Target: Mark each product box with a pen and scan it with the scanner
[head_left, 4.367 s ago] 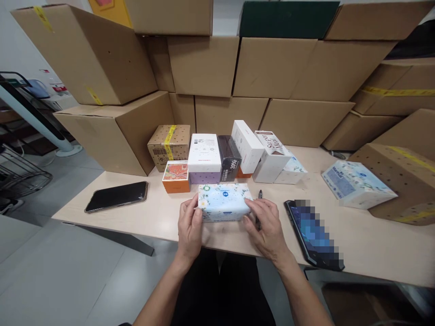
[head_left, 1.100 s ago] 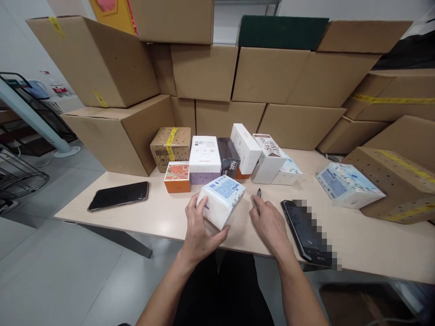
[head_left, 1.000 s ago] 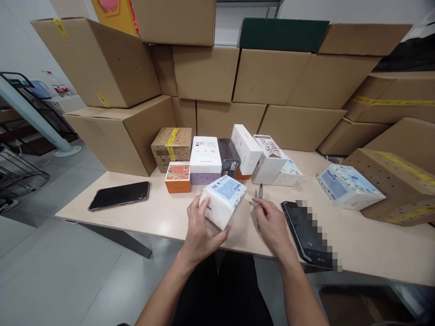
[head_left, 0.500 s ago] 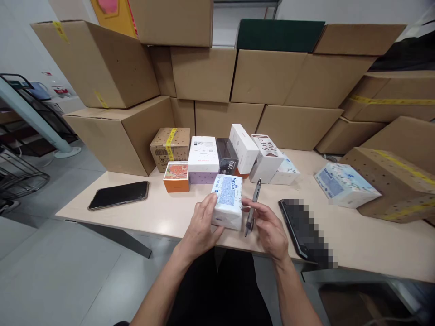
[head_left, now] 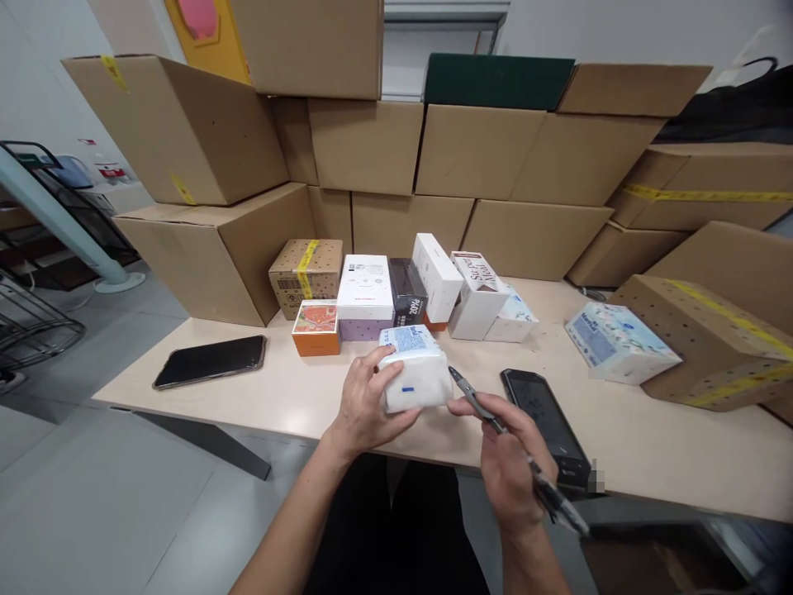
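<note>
A white and blue pack of tissues (head_left: 416,382) is tilted up just over the table's front edge, its plain white end facing me. My left hand (head_left: 365,401) grips it from the left, thumb across the near end and fingers around the side. My right hand (head_left: 517,454) holds a grey pen (head_left: 480,403) between thumb and fingers. The pen's tip points up and left, close to the pack's right side; whether it touches I cannot tell. To the right of that hand lies a black handheld device (head_left: 548,421).
Behind the pack stand an orange box (head_left: 315,328), a white box (head_left: 365,285), a black box (head_left: 407,293) and a Super Meal box (head_left: 476,297). A phone (head_left: 211,361) lies left on the table (head_left: 297,405). Another tissue pack (head_left: 621,343) sits right; cardboard cartons (head_left: 372,149) wall the back.
The pack has been tipped so its near end faces me. In my right hand, the pen has swung from nearly upright to slanting, with its tip toward the pack.
</note>
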### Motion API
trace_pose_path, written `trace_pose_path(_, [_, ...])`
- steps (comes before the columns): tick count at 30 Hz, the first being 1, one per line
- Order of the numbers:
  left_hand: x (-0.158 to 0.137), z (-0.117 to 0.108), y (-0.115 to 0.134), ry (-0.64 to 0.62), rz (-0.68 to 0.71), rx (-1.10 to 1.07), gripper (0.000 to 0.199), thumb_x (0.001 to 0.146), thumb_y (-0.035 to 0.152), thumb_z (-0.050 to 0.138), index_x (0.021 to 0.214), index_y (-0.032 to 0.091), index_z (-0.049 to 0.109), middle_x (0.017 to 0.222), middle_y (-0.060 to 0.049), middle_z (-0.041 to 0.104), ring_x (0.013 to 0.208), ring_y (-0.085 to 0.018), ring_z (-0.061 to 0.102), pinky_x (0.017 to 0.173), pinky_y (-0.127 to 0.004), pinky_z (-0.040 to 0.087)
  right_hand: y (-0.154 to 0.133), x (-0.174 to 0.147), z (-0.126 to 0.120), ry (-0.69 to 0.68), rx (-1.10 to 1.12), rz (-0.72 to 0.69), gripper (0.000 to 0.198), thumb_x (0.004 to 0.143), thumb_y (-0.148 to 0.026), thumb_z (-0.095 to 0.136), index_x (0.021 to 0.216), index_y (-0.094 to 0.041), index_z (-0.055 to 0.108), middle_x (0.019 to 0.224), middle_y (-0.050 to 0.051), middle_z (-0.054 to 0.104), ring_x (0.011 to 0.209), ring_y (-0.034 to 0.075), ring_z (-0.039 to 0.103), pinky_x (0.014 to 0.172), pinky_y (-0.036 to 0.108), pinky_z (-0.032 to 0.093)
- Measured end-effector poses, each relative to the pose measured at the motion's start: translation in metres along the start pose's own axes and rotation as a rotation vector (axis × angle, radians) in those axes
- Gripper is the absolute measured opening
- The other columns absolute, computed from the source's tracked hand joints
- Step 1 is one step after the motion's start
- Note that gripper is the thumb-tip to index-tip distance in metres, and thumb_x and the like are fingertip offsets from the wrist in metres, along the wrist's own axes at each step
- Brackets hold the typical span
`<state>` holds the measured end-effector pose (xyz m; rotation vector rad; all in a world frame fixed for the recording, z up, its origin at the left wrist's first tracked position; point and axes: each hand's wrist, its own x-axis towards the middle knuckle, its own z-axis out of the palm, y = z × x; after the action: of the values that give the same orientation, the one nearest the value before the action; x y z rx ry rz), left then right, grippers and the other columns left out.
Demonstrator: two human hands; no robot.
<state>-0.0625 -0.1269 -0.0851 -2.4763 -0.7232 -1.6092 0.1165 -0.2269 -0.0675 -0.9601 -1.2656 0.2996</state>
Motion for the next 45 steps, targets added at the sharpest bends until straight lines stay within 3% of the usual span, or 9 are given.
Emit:
trace_pose_path(2, [-0.001, 0.002, -0.001, -0.012, 0.004, 0.012, 0.069, 0.074, 0.032, 0.078, 0.133, 0.023, 0.043, 0.134, -0.019, 0.050, 0.118, -0.031, 0.056, 0.090, -0.046, 0.051, -0.003, 0.001, 0.003, -0.056, -0.136, -0.017, 0.026, 0.089, -0.031, 0.062, 0.114, -0.023, 0.062, 0.093, 0.004, 0.075, 0.088, 0.023, 0.073, 0.079, 0.038, 0.057])
trace_pose_path(4, [-0.002, 0.004, -0.002, -0.015, 0.006, 0.021, 0.063, 0.074, 0.033, 0.078, 0.128, 0.024, 0.047, 0.135, -0.018, 0.049, 0.117, -0.031, 0.056, 0.088, -0.044, 0.051, -0.004, 0.004, 0.008, -0.028, -0.202, -0.021, 0.027, 0.085, -0.023, 0.066, 0.112, -0.025, 0.060, 0.087, 0.002, 0.075, 0.081, 0.020, 0.073, 0.073, 0.033, 0.058])
trace_pose_path(6, [-0.004, 0.006, -0.003, -0.012, 0.008, 0.022, 0.061, 0.073, 0.034, 0.078, 0.126, 0.025, 0.050, 0.137, -0.017, 0.048, 0.117, -0.031, 0.056, 0.087, -0.043, 0.052, -0.003, 0.008, 0.015, 0.011, -0.188, -0.023, 0.020, 0.087, -0.023, 0.064, 0.106, -0.024, 0.059, 0.083, 0.001, 0.074, 0.076, 0.018, 0.072, 0.069, 0.031, 0.058])
trace_pose_path(9, [-0.005, 0.007, -0.003, -0.009, 0.009, 0.013, 0.060, 0.073, 0.035, 0.079, 0.125, 0.024, 0.052, 0.135, -0.017, 0.049, 0.119, -0.031, 0.056, 0.088, -0.043, 0.052, 0.001, 0.013, 0.023, -0.043, -0.167, -0.056, 0.009, 0.091, -0.024, 0.055, 0.099, -0.022, 0.057, 0.082, 0.002, 0.071, 0.076, 0.017, 0.071, 0.068, 0.031, 0.057])
trace_pose_path(15, [-0.004, 0.006, 0.000, -0.010, 0.022, 0.021, 0.054, 0.080, 0.040, 0.073, 0.125, 0.022, 0.050, 0.131, -0.018, 0.052, 0.118, -0.029, 0.058, 0.088, -0.043, 0.054, 0.010, 0.014, 0.030, -0.057, -0.370, -0.268, 0.018, 0.091, -0.020, 0.053, 0.107, -0.025, 0.058, 0.088, 0.002, 0.070, 0.075, 0.016, 0.069, 0.068, 0.029, 0.056])
trace_pose_path(21, [-0.004, 0.007, -0.001, 0.005, 0.034, 0.010, 0.052, 0.081, 0.037, 0.072, 0.125, 0.021, 0.049, 0.129, -0.020, 0.054, 0.118, -0.029, 0.059, 0.084, -0.040, 0.055, 0.015, 0.016, 0.035, -0.064, -0.419, -0.415, 0.024, 0.090, -0.016, 0.054, 0.111, -0.025, 0.055, 0.085, 0.002, 0.069, 0.076, 0.017, 0.069, 0.070, 0.030, 0.056])
trace_pose_path(45, [-0.006, 0.007, -0.002, 0.011, 0.000, -0.015, 0.056, 0.078, 0.034, 0.075, 0.126, 0.022, 0.051, 0.129, -0.019, 0.057, 0.116, -0.030, 0.061, 0.088, -0.043, 0.054, 0.016, 0.020, 0.036, -0.124, -0.426, -0.385, 0.021, 0.092, -0.015, 0.051, 0.110, -0.026, 0.055, 0.085, 0.002, 0.069, 0.076, 0.016, 0.067, 0.070, 0.030, 0.055])
